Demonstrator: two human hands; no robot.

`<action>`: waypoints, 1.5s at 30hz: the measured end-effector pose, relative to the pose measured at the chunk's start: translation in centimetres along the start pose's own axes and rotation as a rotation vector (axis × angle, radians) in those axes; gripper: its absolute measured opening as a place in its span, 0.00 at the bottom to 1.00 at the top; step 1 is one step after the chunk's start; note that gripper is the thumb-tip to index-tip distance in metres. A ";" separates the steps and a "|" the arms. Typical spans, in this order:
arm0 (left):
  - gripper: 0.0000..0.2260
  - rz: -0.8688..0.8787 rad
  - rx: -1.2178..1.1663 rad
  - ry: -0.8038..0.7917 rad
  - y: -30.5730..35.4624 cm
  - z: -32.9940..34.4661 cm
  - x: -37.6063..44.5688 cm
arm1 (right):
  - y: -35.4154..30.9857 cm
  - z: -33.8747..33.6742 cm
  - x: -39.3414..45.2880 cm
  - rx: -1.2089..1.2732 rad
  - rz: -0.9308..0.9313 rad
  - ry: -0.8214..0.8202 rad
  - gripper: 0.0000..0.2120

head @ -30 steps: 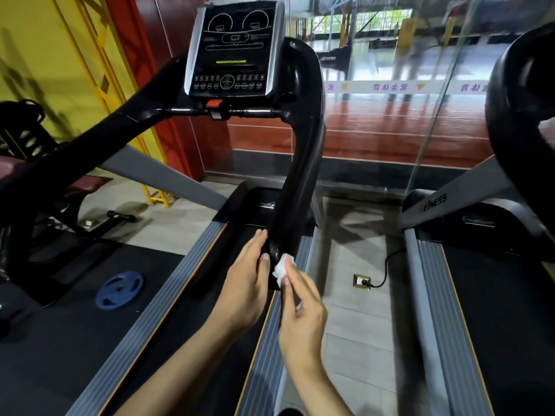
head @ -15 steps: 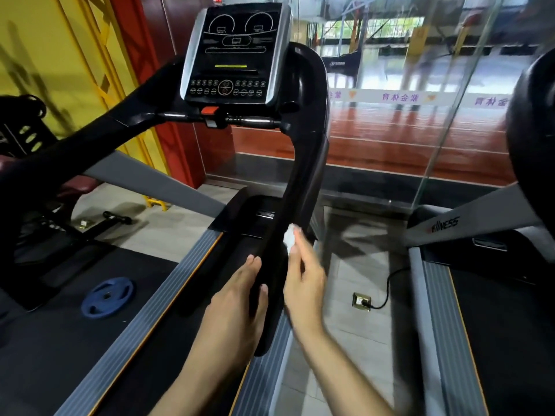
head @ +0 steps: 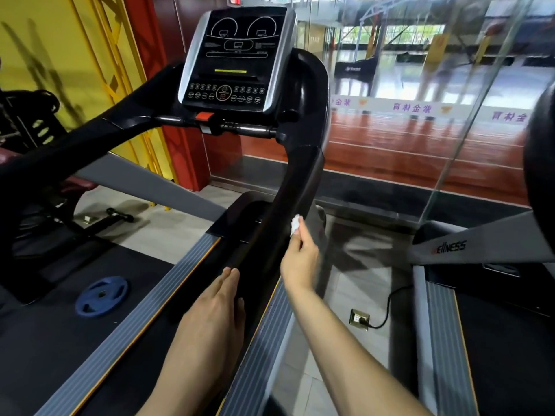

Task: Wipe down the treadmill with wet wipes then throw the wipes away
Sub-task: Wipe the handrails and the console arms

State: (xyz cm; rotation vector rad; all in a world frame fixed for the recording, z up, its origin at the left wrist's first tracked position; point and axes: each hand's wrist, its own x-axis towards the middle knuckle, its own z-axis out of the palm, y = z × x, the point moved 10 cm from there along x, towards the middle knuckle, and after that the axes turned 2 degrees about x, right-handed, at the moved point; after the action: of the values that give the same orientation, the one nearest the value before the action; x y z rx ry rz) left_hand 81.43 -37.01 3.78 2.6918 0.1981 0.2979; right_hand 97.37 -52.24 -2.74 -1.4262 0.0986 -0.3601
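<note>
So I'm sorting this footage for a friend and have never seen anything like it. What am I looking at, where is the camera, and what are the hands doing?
There is no robot here. The camera sits on a person's head and looks forward and down, so you see that person's own two bare arms. In front stands a treadmill with its console at the top and a black side handrail curving down toward you. The right hand pinches a small white wet wipe and presses it against that handrail. The left hand lies lower on the same rail, fingers straight, holding nothing. On the floor to the left lies a blue weight plate; to the right a floor socket with a black cable, and beyond it a second treadmill.
</note>
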 end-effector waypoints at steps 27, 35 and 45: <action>0.27 -0.432 0.461 0.349 8.2 5.3 10.6 | -5.4 5.9 12.1 -0.400 -0.974 -0.952 0.15; 0.29 -0.444 0.465 0.346 9.2 7.0 15.7 | -6.4 9.5 33.1 -0.785 -1.069 -0.781 0.17; 0.25 -0.348 0.440 0.254 10.7 9.4 25.7 | -4.3 6.9 26.5 -0.476 -0.892 -0.883 0.18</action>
State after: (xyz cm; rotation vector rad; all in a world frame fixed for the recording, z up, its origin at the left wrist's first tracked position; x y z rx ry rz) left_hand 109.49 -45.69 4.52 2.9620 0.8901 0.5384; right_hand 123.49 -54.10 6.40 -1.9294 -1.2739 -0.4037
